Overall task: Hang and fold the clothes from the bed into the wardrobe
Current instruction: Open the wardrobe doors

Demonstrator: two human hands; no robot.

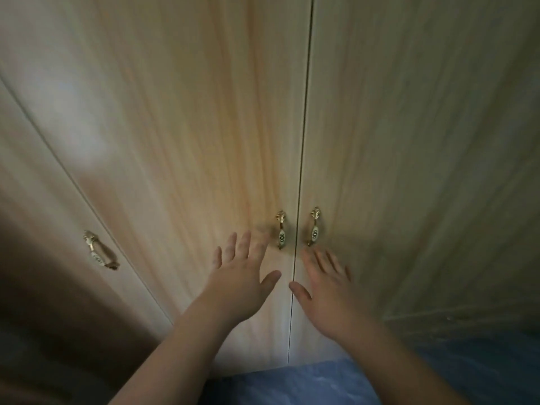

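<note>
Wardrobe point(181, 141) fills the view, both middle doors closed and meeting at a dark seam that runs down the centre right; no clothes and no hanger are in sight, and only a blue cloth point(321, 384), possibly the bed's cover, shows along the bottom edge. Step in hand, as judged: opening the doors. To do it well, each hand should rise a little to its own handle, hook the fingers behind the brass loop, and draw both doors outward together, the body kept back so the doors swing free. Left hand point(242, 276) is spread, fingers straight, just below and left of the left handle point(281, 230); whether the fingertips touch the door cannot be told. Right hand point(324, 285) is likewise spread flat, just below the right handle point(315, 226). Neither hand holds anything. A third handle point(99, 252) sits on the door toward the wardrobe's left edge.
</note>
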